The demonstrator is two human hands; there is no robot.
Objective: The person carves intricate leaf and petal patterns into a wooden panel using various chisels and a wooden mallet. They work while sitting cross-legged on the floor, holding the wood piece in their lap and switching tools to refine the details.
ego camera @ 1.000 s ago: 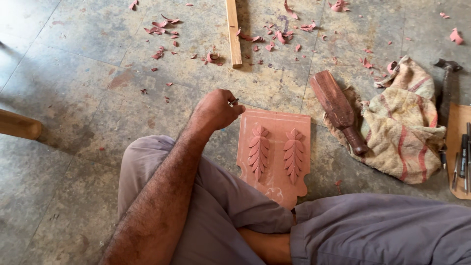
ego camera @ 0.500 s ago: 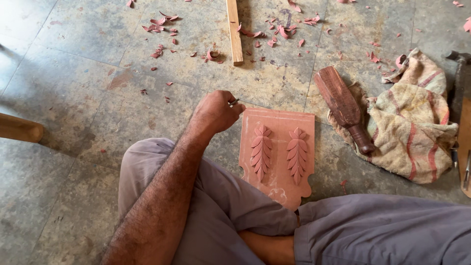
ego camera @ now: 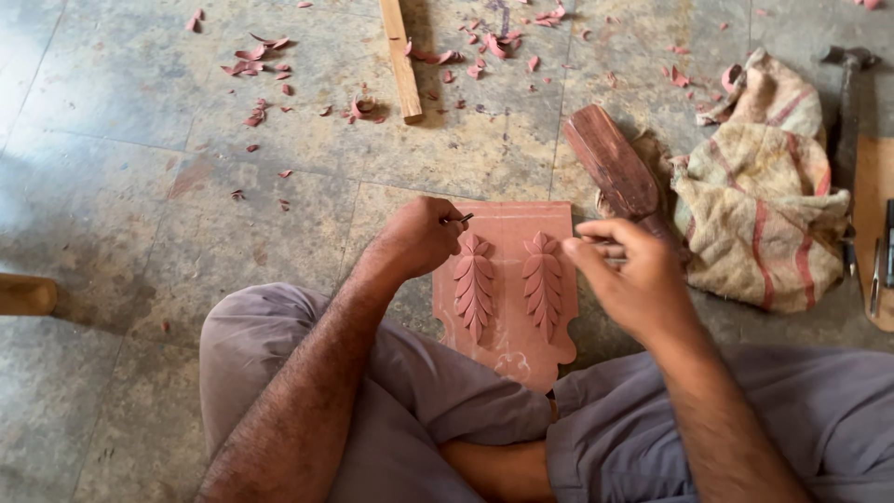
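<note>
- One stone floor (ego camera: 121, 205), littered with reddish wood chips (ego camera: 256, 51) toward eleven o'clock.
- A striped cloth sack (ego camera: 764, 214) at three o'clock, a wooden mallet (ego camera: 615, 168) lying against it.
- A reddish carved panel (ego camera: 512, 289) with two leaves, dead centre, between the knees.
- Left hand (ego camera: 419, 237) rests on the panel's left edge, fingers pressed around a thin tool (ego camera: 461, 220).
- Right hand (ego camera: 633, 279) over its right edge, fingers curled, pinching something small I cannot make out.

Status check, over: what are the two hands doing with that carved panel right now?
Left hand pinching a thin tool at the carved panel top edge. Right hand over its right side, small tool in fingers. Mallet lies beside, clear.
</note>
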